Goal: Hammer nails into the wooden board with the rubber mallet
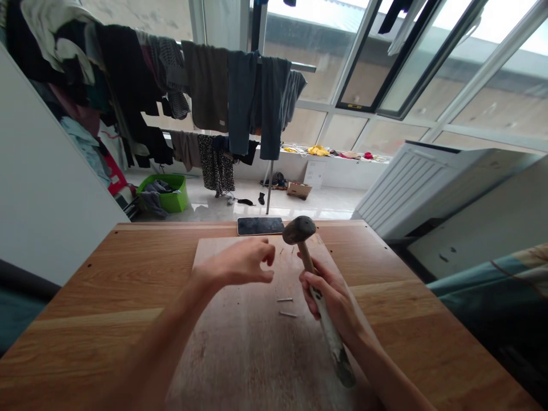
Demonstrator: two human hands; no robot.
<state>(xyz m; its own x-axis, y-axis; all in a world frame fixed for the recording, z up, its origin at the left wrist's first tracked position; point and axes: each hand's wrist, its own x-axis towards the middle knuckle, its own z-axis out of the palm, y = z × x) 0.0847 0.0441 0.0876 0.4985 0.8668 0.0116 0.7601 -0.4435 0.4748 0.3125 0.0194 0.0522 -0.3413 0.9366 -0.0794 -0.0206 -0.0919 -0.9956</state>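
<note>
My right hand (327,291) is wrapped round the handle of a mallet (329,328) with a dark rounded head, which is raised and points away from me. My left hand (240,260) hovers over a worn wooden board (240,354), thumb and curled fingers apart with nothing between them. Just beyond its fingertips, two thin nails (281,251) appear to stand in the board near its far end. Closer to me, a loose nail (285,299) and another nail (288,314) lie flat on the board, left of the mallet's handle.
The board rests on a wood-grain table (406,319). A dark-screened phone (260,226) lies at the table's far edge. Beyond stand a rack of hanging clothes (209,85), a green basket (174,197) with clothing, and a small cardboard box (298,190). A white panelled cabinet (402,182) is at right.
</note>
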